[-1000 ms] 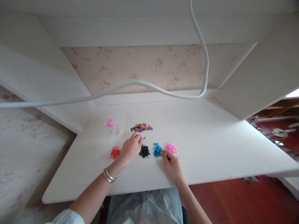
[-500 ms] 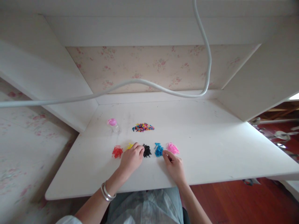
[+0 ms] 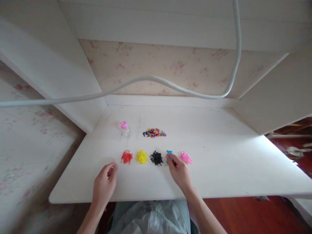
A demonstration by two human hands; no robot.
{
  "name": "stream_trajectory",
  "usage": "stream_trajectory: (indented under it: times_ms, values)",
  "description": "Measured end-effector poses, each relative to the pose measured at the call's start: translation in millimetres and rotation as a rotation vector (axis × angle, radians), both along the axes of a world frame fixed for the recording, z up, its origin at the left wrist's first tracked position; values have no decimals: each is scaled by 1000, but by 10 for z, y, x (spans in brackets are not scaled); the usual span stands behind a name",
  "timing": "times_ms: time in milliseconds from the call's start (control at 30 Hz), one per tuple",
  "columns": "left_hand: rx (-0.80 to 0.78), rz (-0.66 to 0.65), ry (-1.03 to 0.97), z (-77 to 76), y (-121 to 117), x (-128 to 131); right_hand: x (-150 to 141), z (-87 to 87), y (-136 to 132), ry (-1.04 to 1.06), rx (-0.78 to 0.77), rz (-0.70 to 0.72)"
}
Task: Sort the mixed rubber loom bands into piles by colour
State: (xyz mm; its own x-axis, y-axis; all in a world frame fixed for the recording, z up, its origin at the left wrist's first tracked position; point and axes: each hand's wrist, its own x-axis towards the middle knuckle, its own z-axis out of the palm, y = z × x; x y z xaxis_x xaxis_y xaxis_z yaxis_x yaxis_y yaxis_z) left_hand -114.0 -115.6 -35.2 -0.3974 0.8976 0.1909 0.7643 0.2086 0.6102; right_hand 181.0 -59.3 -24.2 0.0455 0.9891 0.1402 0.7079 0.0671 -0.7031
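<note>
My left hand (image 3: 105, 182) is over the front left of the desk, left of a red pile of small rubber bands (image 3: 126, 157). Its thumb and fingers are pinched; what they hold, if anything, cannot be made out. My right hand (image 3: 179, 170) has its pinched fingertips at the pile of blue bands (image 3: 169, 151), hiding most of it. Whether a band is between those fingers is hidden. In the same row lie a yellow pile (image 3: 141, 156), a black pile (image 3: 156, 158) and a pink pile (image 3: 185, 157). Behind them is a mixed-colour heap (image 3: 154, 133).
A small clear container with a pink lid (image 3: 123, 125) is at the back left of the white desk (image 3: 219, 162). A white cable (image 3: 151, 78) hangs across the view in front of the shelf. White side panels (image 3: 273, 87) bound the desk left and right.
My left hand has moved from above the yellow and black piles to the left, past the red pile, uncovering the yellow pile. My right hand stays by the blue bands. The view has shifted slightly.
</note>
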Motion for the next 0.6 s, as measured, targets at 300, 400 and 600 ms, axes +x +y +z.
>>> stream_trajectory:
  times_ms: [300,400,600]
  values:
    - [124,-1,40,-231,-118,-89,-807,265,792,-452,-220,190]
    - [140,14,44,-222,-125,-75,-995,262,991,-536,-268,222]
    - [117,0,36,-207,-131,-82,-1208,211,1233,-612,-293,239]
